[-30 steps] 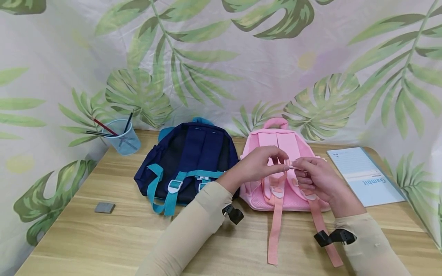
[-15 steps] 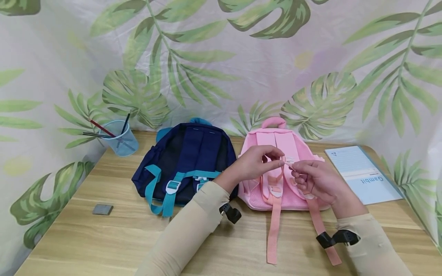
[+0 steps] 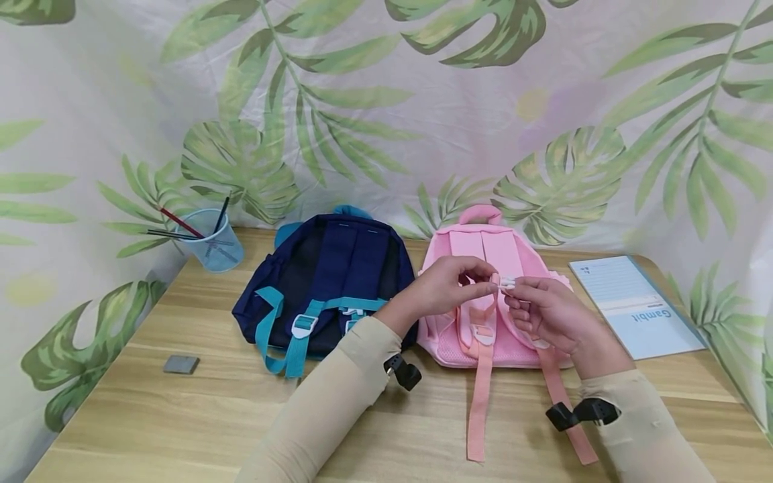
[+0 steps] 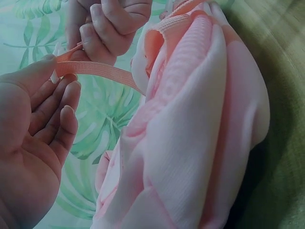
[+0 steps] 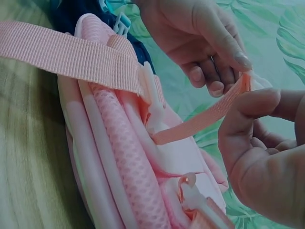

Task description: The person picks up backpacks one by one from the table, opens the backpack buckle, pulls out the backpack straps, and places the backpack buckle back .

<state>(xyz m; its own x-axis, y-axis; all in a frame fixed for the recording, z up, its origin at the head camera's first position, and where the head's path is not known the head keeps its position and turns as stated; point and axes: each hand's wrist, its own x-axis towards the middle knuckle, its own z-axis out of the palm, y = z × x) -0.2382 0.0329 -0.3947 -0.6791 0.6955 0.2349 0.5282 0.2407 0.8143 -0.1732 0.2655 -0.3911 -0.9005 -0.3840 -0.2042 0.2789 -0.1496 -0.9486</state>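
A pink backpack [image 3: 498, 251] lies with its straps facing up, and both hands are above it. My left hand [image 3: 453, 288] pinches a white buckle [image 3: 508, 283] where a narrow peach strap [image 5: 200, 121] meets it. In the left wrist view the left thumb [image 4: 35, 76] presses on the strap at the buckle, the other fingers loosely bent below. My right hand [image 3: 552, 312] pinches the short end of this strap beside the buckle, its other fingers curled. The right fingertips partly hide that end in the right wrist view. Two wide peach straps [image 3: 480, 402] trail onto the table.
A navy backpack [image 3: 338, 268] with teal straps lies left of the pink one. Further left stand a blue mesh cup [image 3: 226, 248] with pencils and, nearer, a grey eraser-like block [image 3: 181, 364]. A notebook [image 3: 634, 308] lies right on the wooden table [image 3: 199, 422].
Both hands have shifted slightly left. The white buckle, mostly hidden before, now shows between them as the right fingers turn a little. The backpacks have stayed in place.
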